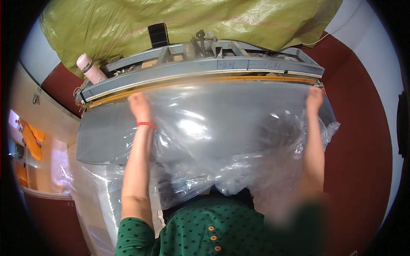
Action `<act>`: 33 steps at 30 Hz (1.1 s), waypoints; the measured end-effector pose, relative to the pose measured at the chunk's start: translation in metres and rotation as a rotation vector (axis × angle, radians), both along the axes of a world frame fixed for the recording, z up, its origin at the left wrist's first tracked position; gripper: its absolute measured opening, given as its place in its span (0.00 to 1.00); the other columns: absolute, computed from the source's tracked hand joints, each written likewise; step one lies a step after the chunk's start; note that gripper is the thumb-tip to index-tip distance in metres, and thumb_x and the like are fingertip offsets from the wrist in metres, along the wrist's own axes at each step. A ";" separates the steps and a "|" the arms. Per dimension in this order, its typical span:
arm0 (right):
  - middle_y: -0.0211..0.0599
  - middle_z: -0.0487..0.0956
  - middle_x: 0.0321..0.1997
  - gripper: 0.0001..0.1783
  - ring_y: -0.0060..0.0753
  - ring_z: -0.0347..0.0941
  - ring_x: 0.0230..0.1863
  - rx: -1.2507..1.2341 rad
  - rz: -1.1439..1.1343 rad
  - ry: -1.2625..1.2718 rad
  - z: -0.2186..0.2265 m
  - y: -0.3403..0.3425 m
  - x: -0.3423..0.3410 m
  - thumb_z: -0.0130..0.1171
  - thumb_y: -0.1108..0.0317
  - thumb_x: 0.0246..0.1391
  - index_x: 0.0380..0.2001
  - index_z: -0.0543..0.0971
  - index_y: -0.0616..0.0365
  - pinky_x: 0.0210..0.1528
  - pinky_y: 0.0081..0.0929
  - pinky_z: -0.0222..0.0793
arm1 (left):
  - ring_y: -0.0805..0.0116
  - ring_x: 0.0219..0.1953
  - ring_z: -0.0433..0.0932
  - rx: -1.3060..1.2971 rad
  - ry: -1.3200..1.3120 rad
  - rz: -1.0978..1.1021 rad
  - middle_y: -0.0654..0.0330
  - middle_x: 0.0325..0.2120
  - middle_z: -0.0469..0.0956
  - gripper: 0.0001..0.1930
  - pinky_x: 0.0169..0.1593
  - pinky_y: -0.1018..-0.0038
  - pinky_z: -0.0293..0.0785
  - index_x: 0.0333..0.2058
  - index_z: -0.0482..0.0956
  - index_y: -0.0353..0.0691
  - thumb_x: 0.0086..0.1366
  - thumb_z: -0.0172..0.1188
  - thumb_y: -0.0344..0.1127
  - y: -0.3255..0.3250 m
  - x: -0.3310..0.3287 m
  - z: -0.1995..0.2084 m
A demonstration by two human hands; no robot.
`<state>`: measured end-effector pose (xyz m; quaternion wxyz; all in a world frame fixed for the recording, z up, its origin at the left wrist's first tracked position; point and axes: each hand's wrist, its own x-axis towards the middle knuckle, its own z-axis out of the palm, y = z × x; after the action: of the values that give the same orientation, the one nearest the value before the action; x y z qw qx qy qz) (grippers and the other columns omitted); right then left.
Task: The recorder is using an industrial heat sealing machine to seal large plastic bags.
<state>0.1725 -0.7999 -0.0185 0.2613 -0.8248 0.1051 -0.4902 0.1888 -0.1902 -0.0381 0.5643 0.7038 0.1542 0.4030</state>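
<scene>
A wide sheet of clear plastic film stretches between my two hands over a grey work surface. Its far edge lies along an orange-brown strip at the front of a long grey metal frame. My left hand is closed on the film's far edge, left of the middle, with a red bracelet on the wrist. At the right end of the strip, my right hand is closed on the film's other corner. The film's near part hangs crumpled toward my body.
The metal frame runs across the back, with a pink bottle at its left end and a dark box behind it. A yellow-green woven sheet covers the rear. More plastic hangs at the front left. A doorway opens left.
</scene>
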 end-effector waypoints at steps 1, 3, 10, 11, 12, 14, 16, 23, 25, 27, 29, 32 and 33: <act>0.38 0.71 0.23 0.12 0.31 0.68 0.27 0.042 0.070 -0.040 -0.015 0.016 0.019 0.49 0.61 0.52 0.26 0.70 0.60 0.33 0.28 0.64 | 0.67 0.25 0.66 0.149 0.096 0.080 0.55 0.20 0.67 0.11 0.33 0.71 0.65 0.24 0.65 0.35 0.59 0.43 0.37 0.017 0.007 -0.002; 0.28 0.69 0.18 0.09 0.18 0.64 0.21 0.488 0.395 0.031 -0.042 0.032 0.049 0.52 0.64 0.51 0.25 0.70 0.59 0.25 0.18 0.62 | 0.62 0.25 0.69 0.333 0.080 0.201 0.51 0.21 0.70 0.11 0.33 0.69 0.65 0.25 0.66 0.34 0.59 0.44 0.37 0.039 0.020 -0.007; 0.30 0.71 0.19 0.09 0.18 0.65 0.20 0.475 0.189 -0.077 -0.042 0.071 0.077 0.58 0.71 0.44 0.24 0.68 0.61 0.26 0.16 0.63 | 0.74 0.22 0.66 0.070 0.090 0.047 0.62 0.18 0.70 0.10 0.29 0.77 0.65 0.23 0.68 0.35 0.54 0.52 0.37 0.075 0.035 -0.021; 0.31 0.71 0.18 0.10 0.18 0.65 0.19 0.435 0.113 -0.092 -0.041 0.070 0.076 0.58 0.71 0.44 0.25 0.67 0.60 0.24 0.16 0.63 | 0.76 0.23 0.66 0.002 0.098 0.023 0.64 0.19 0.69 0.10 0.29 0.79 0.65 0.23 0.67 0.36 0.53 0.53 0.37 0.073 0.036 -0.021; 0.31 0.71 0.18 0.10 0.18 0.65 0.19 0.437 0.117 -0.089 -0.039 0.072 0.076 0.58 0.71 0.44 0.25 0.67 0.60 0.24 0.16 0.63 | 0.76 0.22 0.66 0.002 0.081 0.038 0.64 0.19 0.68 0.08 0.29 0.80 0.65 0.23 0.67 0.37 0.54 0.51 0.35 0.076 0.035 -0.022; 0.32 0.70 0.17 0.08 0.19 0.65 0.16 0.761 0.317 -0.006 -0.033 0.075 0.075 0.56 0.73 0.44 0.26 0.66 0.59 0.18 0.17 0.62 | 0.76 0.22 0.66 -0.062 0.062 0.111 0.64 0.19 0.68 0.07 0.28 0.80 0.65 0.24 0.66 0.37 0.55 0.50 0.34 0.094 0.039 -0.028; 0.32 0.70 0.17 0.07 0.19 0.65 0.14 0.783 0.337 -0.029 -0.029 0.072 0.069 0.54 0.73 0.44 0.26 0.66 0.59 0.15 0.17 0.60 | 0.76 0.22 0.66 -0.131 0.051 0.176 0.63 0.19 0.68 0.06 0.27 0.80 0.65 0.24 0.65 0.37 0.55 0.48 0.32 0.088 0.036 -0.020; 0.32 0.71 0.18 0.08 0.20 0.65 0.16 0.641 0.329 -0.001 -0.021 0.082 0.053 0.55 0.71 0.44 0.29 0.69 0.60 0.19 0.16 0.61 | 0.68 0.17 0.69 -0.653 0.151 -0.220 0.55 0.19 0.72 0.19 0.20 0.76 0.64 0.24 0.72 0.30 0.59 0.41 0.42 0.093 0.006 0.012; 0.32 0.72 0.19 0.08 0.22 0.66 0.18 0.485 0.264 0.011 -0.013 0.082 0.038 0.57 0.70 0.43 0.28 0.71 0.60 0.21 0.18 0.62 | 0.71 0.13 0.66 -0.185 0.579 -0.226 0.59 0.15 0.71 0.21 0.17 0.78 0.59 0.20 0.73 0.34 0.60 0.41 0.45 0.076 -0.011 0.041; 0.33 0.73 0.20 0.09 0.25 0.68 0.22 0.088 0.199 0.118 -0.002 0.072 0.012 0.60 0.67 0.41 0.25 0.73 0.59 0.28 0.22 0.64 | 0.80 0.12 0.60 -0.131 0.588 -0.374 0.69 0.11 0.64 0.17 0.16 0.83 0.53 0.20 0.70 0.42 0.61 0.47 0.46 0.080 -0.029 0.039; 0.34 0.74 0.20 0.07 0.27 0.68 0.23 0.083 0.082 0.006 0.012 0.062 -0.014 0.60 0.66 0.41 0.21 0.75 0.57 0.30 0.26 0.64 | 0.80 0.17 0.61 0.147 0.361 -0.486 0.68 0.14 0.66 0.15 0.20 0.82 0.57 0.21 0.72 0.38 0.60 0.47 0.43 0.088 -0.043 0.022; 0.38 0.75 0.29 0.09 0.34 0.70 0.32 0.087 -0.412 0.089 0.010 0.012 -0.062 0.59 0.67 0.41 0.28 0.75 0.58 0.37 0.30 0.64 | 0.84 0.18 0.58 0.007 0.292 -0.784 0.72 0.15 0.63 0.10 0.22 0.86 0.53 0.23 0.70 0.41 0.60 0.51 0.40 0.010 -0.080 0.062; 0.40 0.75 0.33 0.11 0.36 0.70 0.37 -0.012 -0.593 0.145 0.014 0.004 -0.070 0.59 0.67 0.41 0.30 0.75 0.59 0.40 0.32 0.63 | 0.85 0.17 0.57 -0.001 0.293 -0.839 0.73 0.14 0.62 0.10 0.21 0.86 0.52 0.24 0.71 0.41 0.59 0.52 0.40 -0.005 -0.088 0.070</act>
<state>0.1027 -0.7957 -0.0049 0.0938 -0.7924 0.3569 -0.4858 0.1005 -0.1952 0.0319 0.6517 0.7548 -0.0662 0.0349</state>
